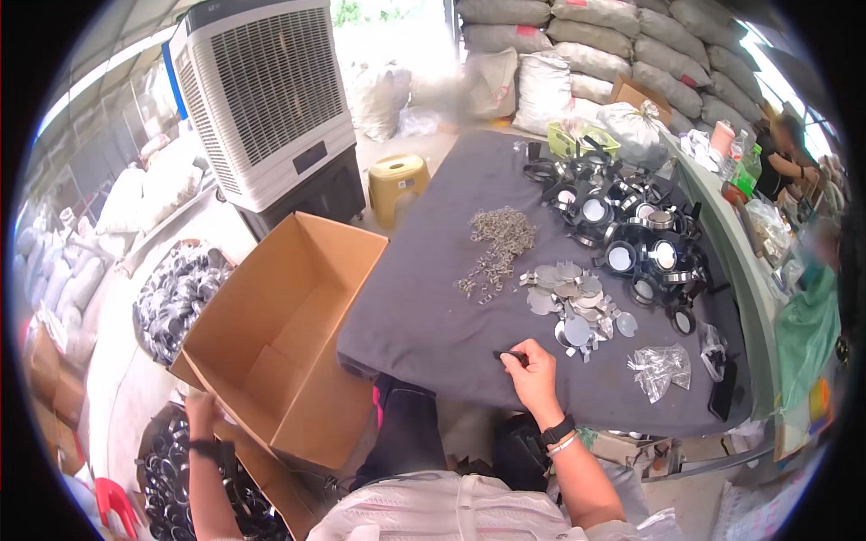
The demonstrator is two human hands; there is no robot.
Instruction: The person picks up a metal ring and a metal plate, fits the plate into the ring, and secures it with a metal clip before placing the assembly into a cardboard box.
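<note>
My right hand (534, 377) rests on the grey cloth-covered table (433, 307) near its front edge, fingers pinched on a small dark piece (511, 357). Just beyond it lie round silver discs (570, 296) and a heap of small metal clips (498, 245). Black round cases with mirrors (631, 236) are piled farther right. My left hand (202, 417) reaches down low at the left, at the flap of an open cardboard box (275, 338), above a bin of black round parts (171, 491). Whether it grips anything is hidden.
A large white air cooler (266, 99) stands behind the box, with a yellow stool (397, 185) beside it. A sack of dark round parts (176, 302) lies left. Stacked sacks (613, 45) fill the back. Clear plastic bags (660, 368) lie on the table's right front. Another person (783, 158) sits far right.
</note>
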